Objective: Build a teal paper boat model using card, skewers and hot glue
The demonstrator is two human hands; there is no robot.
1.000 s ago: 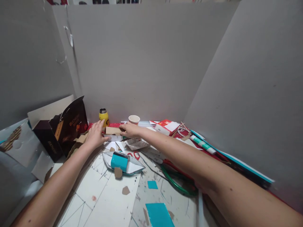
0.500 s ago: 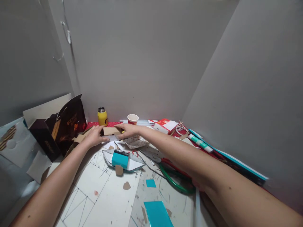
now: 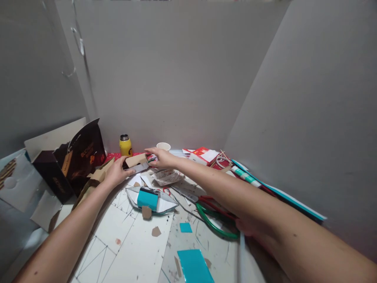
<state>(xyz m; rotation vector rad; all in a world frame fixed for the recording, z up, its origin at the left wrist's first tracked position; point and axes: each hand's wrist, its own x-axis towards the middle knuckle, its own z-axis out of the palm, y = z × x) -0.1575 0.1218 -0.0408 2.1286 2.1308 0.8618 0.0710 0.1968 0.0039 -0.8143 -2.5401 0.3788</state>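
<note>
In the head view, I have both hands at the far side of the table (image 3: 203, 245), around a small box (image 3: 136, 160) of bare cardboard with a pale front. Half a second ago the box lay nearly level between them; now its right end sits higher, so it slants. My left hand (image 3: 117, 172) holds the left end, thumb along the front and fingers behind. The right hand (image 3: 162, 158) now has thumb and fingers spread wide at the other end, with a gap showing; whether a fingertip touches there, I cannot tell. To me that means the left grip probably carries most of the box's steadiness.

The bottle (image 3: 126, 146) stands behind the left hand, and the cup (image 3: 163, 146) just behind the right. A crumpled paper tray (image 3: 167, 177) lies below the right wrist. Nearer me, the boat (image 3: 147, 199) with its teal band sits untouched, and scissors (image 3: 190, 195) lie partly under the right forearm.
</note>
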